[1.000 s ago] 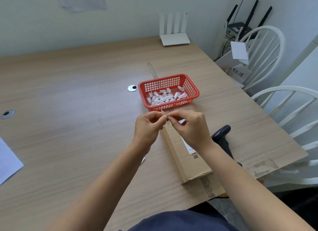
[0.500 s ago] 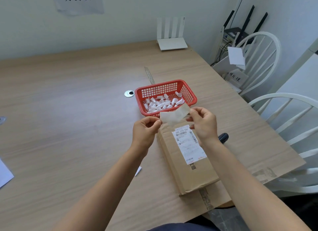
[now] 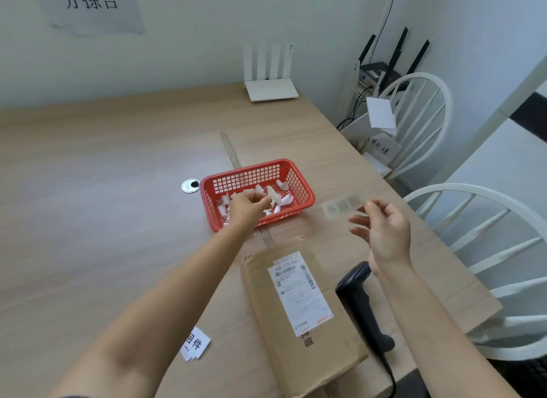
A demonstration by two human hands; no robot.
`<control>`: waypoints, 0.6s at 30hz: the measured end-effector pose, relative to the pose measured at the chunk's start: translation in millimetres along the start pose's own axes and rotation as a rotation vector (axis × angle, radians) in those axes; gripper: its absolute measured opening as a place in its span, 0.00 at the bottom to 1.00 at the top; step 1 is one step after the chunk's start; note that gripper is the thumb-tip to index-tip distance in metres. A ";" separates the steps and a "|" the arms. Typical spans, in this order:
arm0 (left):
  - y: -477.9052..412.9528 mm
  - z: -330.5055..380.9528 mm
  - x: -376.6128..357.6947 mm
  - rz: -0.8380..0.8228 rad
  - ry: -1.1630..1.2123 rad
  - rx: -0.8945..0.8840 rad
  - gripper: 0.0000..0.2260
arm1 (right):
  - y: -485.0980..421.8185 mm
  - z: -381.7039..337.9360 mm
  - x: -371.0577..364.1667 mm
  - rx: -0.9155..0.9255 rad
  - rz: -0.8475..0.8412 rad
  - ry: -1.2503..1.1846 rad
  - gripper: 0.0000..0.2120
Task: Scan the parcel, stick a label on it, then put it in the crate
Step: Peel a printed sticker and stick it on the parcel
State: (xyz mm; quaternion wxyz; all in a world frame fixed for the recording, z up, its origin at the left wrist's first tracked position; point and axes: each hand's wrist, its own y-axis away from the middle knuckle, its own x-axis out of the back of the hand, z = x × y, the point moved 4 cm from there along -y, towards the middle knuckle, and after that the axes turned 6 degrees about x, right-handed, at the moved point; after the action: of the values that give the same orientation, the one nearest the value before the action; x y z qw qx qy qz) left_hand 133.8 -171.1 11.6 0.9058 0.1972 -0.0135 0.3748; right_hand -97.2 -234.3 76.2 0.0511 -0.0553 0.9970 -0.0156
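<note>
The right hand (image 3: 384, 231) is pinching a translucent label (image 3: 343, 206) by its edge, held in the air. The cardboard parcel (image 3: 299, 311) is lying just below and nearer the body, its long axis running away from the person. The left hand (image 3: 247, 205), fingers bunched, is dropping backing paper into the red basket (image 3: 305, 190), so the right is nearer.

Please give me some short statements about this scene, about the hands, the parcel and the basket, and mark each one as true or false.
1. The left hand is over the red basket. True.
2. The right hand holds the scanner. False: it holds a translucent label; the scanner lies on the table.
3. The parcel is inside the basket. False: it lies flat on the table, nearer the person.
4. The parcel carries a white shipping label. True.
</note>
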 end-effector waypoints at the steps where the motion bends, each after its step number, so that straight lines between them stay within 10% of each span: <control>1: -16.3 7.0 -8.8 -0.008 -0.031 -0.007 0.06 | -1.6 1.8 -1.0 0.001 -0.021 0.004 0.09; 9: -121.8 7.6 -45.8 0.216 -0.170 0.072 0.07 | -19.7 23.2 3.5 -0.066 -0.058 0.041 0.09; 18: -152.4 -29.3 -37.5 0.089 -0.400 0.118 0.12 | -25.7 42.0 -4.4 -0.109 -0.085 0.033 0.09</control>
State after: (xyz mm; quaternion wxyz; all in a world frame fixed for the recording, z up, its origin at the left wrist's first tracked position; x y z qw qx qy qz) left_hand 207.5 -283.3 -74.8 0.8545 0.3195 -0.1801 0.3679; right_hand -85.7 -260.4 35.8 0.0309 -0.1001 0.9939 0.0354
